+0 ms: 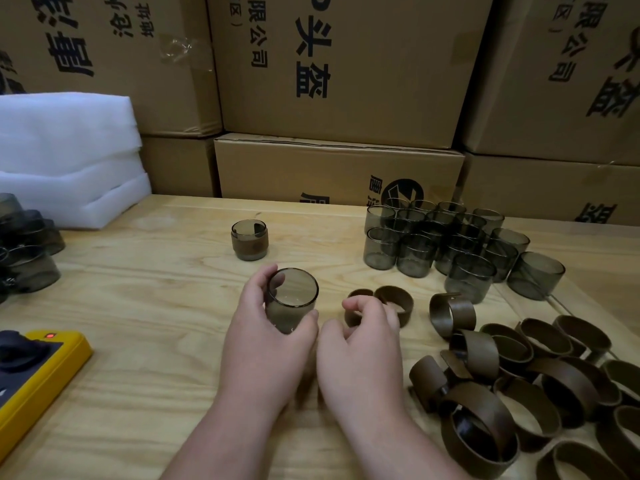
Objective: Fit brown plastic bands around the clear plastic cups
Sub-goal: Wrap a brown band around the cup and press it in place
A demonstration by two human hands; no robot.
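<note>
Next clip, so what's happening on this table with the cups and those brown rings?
A person is fitting brown bands onto clear cups at a wooden table. The left hand holds a bare cup upright on the table, while the right hand picks at a loose band lying just beside it. One finished cup, already wearing its band, stands further back. A cluster of bare cups waits at the back right, and a pile of bands lies at the near right.
</note>
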